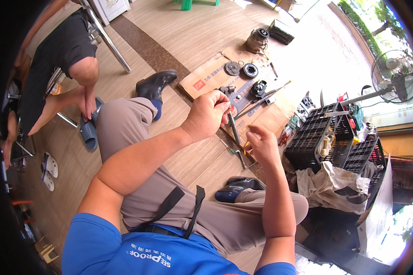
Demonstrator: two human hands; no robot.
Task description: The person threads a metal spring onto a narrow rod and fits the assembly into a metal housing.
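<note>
Midair, a dark-shafted hand tool is pointing down between a seated worker's hands, beside the near edge of a flattened cardboard sheet. Only the left hand is visibly bearing it, so a slackening grip could be sending it onto the tile floor or the T-shaped tool lying below. A drop landing farther out could be scattering the small round metal part or knocking the black ring-shaped pulley. With the shaft's free end slanting toward the right hand, a sudden slip could be jabbing its fingers. The left forearm is slanting inward, wrist bending, fingers closing around the shaft's upper part. The right forearm is rising nearly upright, fingers curling beside the shaft; whether they are pinching anything, one cannot tell.
</note>
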